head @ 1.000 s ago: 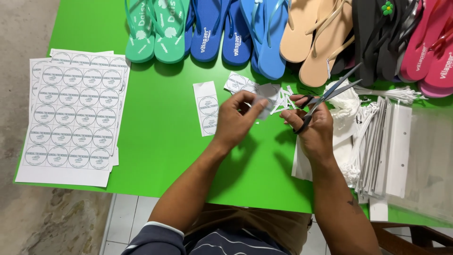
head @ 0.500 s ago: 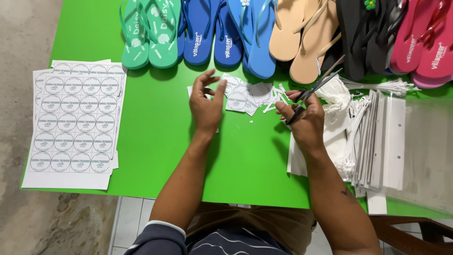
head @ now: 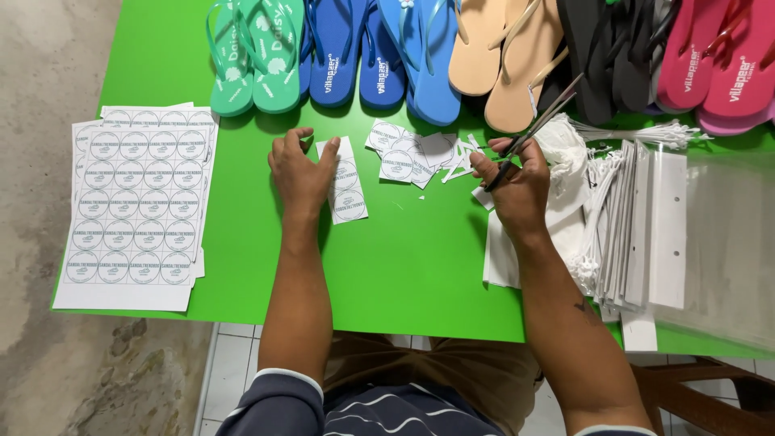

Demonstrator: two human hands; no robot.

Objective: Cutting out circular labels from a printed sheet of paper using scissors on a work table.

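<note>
My left hand [head: 300, 171] lies on the green table [head: 242, 266], fingers apart, its fingertips touching a narrow paper strip of round labels [head: 345, 187]. My right hand [head: 515, 179] grips a pair of scissors [head: 542, 121] whose blades point up and to the right. Between the two hands lies a small heap of cut-out labels and paper scraps [head: 412, 153].
Sheets of round labels [head: 137, 206] lie stacked at the table's left. Flip-flops in green [head: 254, 52], blue [head: 387, 48], tan [head: 504, 56], black and pink [head: 718, 64] line the far edge. White card strips, plastic ties and clear bags [head: 654, 226] sit on the right.
My left hand has moved left from the cut pieces onto the label strip. My right hand keeps the scissors and has shifted slightly.
</note>
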